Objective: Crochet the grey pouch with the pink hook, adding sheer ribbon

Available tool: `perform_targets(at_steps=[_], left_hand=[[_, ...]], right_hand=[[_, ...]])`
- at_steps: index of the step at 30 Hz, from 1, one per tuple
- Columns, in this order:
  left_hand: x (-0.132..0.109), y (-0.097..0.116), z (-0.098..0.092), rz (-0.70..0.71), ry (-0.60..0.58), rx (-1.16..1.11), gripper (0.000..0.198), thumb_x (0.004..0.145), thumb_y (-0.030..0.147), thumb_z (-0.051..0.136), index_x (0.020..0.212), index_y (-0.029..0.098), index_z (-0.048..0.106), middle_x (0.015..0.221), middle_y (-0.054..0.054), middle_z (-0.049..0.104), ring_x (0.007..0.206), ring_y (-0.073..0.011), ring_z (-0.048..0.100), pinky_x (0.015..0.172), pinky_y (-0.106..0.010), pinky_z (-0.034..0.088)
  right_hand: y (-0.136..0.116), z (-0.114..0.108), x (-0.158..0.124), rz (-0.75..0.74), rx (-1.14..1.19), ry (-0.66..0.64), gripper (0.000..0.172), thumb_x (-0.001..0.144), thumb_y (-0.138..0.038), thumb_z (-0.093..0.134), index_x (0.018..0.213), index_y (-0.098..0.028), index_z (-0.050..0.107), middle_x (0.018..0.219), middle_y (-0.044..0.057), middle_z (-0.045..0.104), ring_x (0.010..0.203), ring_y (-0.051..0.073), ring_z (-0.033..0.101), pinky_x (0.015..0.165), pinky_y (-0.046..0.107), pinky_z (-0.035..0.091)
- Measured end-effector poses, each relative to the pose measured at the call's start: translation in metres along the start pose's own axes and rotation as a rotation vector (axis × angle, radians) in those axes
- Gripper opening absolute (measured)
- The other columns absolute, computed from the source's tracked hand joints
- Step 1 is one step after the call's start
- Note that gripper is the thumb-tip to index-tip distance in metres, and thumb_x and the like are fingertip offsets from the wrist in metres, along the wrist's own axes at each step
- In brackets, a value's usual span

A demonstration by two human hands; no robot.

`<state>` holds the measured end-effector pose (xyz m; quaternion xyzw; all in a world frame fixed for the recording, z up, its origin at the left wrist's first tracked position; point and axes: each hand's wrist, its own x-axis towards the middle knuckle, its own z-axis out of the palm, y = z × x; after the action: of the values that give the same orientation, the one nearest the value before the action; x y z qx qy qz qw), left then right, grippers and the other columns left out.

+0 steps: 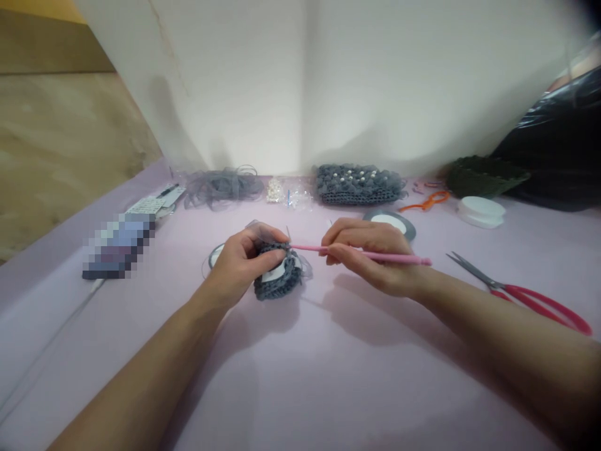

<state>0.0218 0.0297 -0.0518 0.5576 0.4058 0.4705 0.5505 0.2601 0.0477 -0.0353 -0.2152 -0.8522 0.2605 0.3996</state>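
Holding: the left hand (240, 266) curls closely around a grey crocheted piece (277, 282), with a white band showing through the stitches.
Pinching: the right hand (370, 254) grips a pink crochet hook (370, 253) narrowly between thumb and fingers, its tip at the left hand's fingertips.
Place: the grey crocheted piece sits mid-tabletop (141, 376), under the left hand, which hides part of it.
In the way: the right hand partly covers a grey-rimmed spool (389, 222) at 1 o'clock.
At 12 o'clock: a pearl-studded grey crocheted bag (359, 185).
At 11 o'clock: a grey ribbon bundle (223, 189) and a clear bead packet (286, 193).
At 2 o'clock: a green crocheted basket (486, 176) and a white roll (481, 212).
At 3 o'clock: red-handled scissors (539, 304).
At 9 o'clock: a pixelated, unreadable object (117, 245).
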Motion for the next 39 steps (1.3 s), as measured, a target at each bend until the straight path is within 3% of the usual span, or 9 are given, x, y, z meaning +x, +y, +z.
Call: perform_targets(at_steps=[4,10,15,18,27,39], left_hand=[[0.001,0.0,0.0,0.026,0.025,-0.02,0.015,0.076,0.019,0.075,0.089,0.018,0.067,0.075,0.002,0.064,0.063,-0.0081,0.059,0.057,-0.02,0.044],[0.002,-0.001,0.002,0.036,0.064,-0.065,0.016,0.075,0.018,0.075,0.088,0.018,0.067,0.078,0.001,0.066,0.063,-0.0084,0.06,0.058,-0.02,0.045],[0.002,0.0,0.003,0.015,0.086,-0.123,0.018,0.073,0.018,0.077,0.087,0.017,0.067,0.076,0.001,0.067,0.062,-0.0083,0.06,0.057,-0.019,0.046],[0.002,0.0,0.003,-0.002,0.089,-0.155,0.018,0.072,0.018,0.076,0.087,0.018,0.067,0.075,0.002,0.067,0.062,-0.0084,0.06,0.057,-0.019,0.046],[0.001,0.0,0.003,0.007,0.086,-0.117,0.021,0.073,0.018,0.076,0.092,0.019,0.066,0.076,0.002,0.064,0.063,-0.0082,0.059,0.058,-0.019,0.046],[0.0,0.002,0.001,0.054,0.043,0.022,0.05,0.078,0.018,0.071,0.126,0.025,0.058,0.083,0.002,0.061,0.07,-0.0103,0.058,0.061,-0.02,0.046]], right_hand=[[-0.002,0.006,-0.002,-0.18,-0.167,0.012,0.016,0.092,-0.014,0.054,0.079,-0.017,0.064,0.087,0.008,0.064,0.073,0.013,0.06,0.063,0.026,0.049],[-0.001,0.017,-0.005,-0.26,-0.3,0.078,0.014,0.093,-0.012,0.052,0.083,-0.016,0.061,0.085,0.01,0.065,0.073,0.015,0.06,0.063,0.028,0.049],[0.002,0.021,-0.006,-0.423,-0.608,0.114,0.007,0.09,-0.014,0.059,0.084,-0.018,0.06,0.084,0.008,0.069,0.068,0.016,0.059,0.065,0.034,0.047],[0.003,0.023,-0.006,-0.447,-0.711,0.103,0.008,0.091,-0.016,0.059,0.082,-0.018,0.059,0.085,0.007,0.071,0.068,0.016,0.06,0.067,0.036,0.045],[0.003,0.024,-0.006,-0.355,-0.459,0.169,0.011,0.089,-0.01,0.056,0.082,-0.017,0.06,0.083,0.007,0.069,0.074,0.016,0.062,0.068,0.034,0.045],[-0.002,0.021,-0.007,-0.329,-0.364,0.157,0.014,0.089,-0.011,0.052,0.081,-0.021,0.059,0.079,0.006,0.067,0.07,0.017,0.059,0.068,0.037,0.046]])
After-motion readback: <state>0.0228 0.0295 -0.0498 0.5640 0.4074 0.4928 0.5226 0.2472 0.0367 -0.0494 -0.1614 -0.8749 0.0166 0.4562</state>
